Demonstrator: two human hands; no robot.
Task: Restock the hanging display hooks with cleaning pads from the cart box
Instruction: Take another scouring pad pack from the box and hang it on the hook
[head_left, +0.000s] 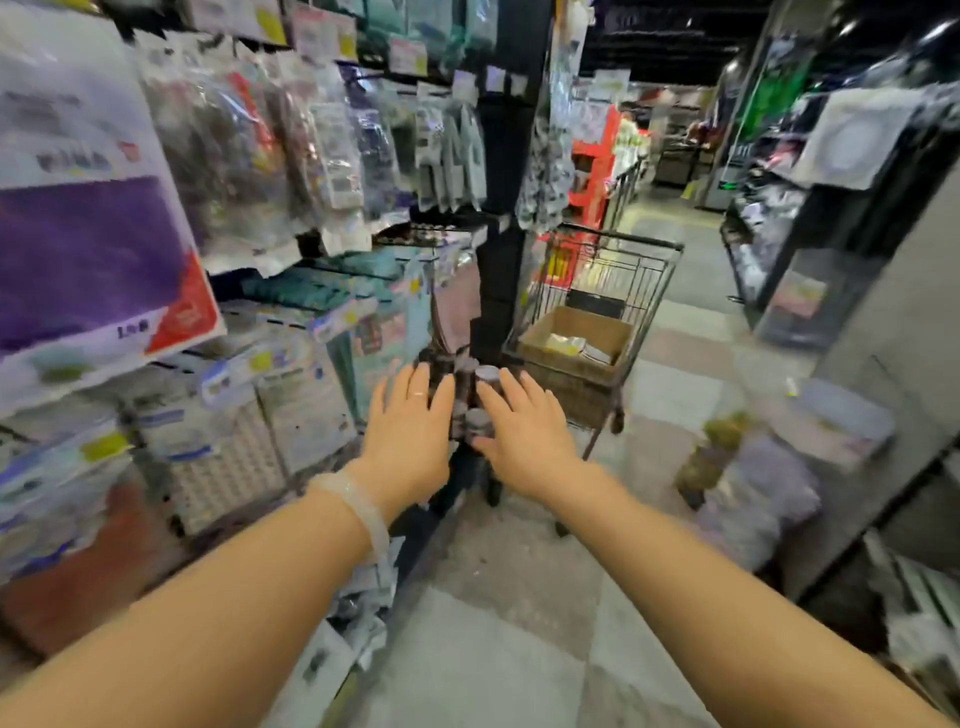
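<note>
A wire shopping cart stands ahead in the aisle. Inside it sits an open cardboard box with pale packets lying in it. Both my arms stretch forward. My left hand and my right hand are flat, fingers spread, palms down, holding nothing. Between them show small round dark items with grey tops, hanging at the end of the shelf unit. The hanging display hooks on the left carry many bagged cleaning goods. The picture is blurred.
A black upright post ends the left shelving. Lower left shelves hold packaged cloths. A stack of goods with a bottle stands on the floor at right, beside dark shelving. Tiled floor runs between.
</note>
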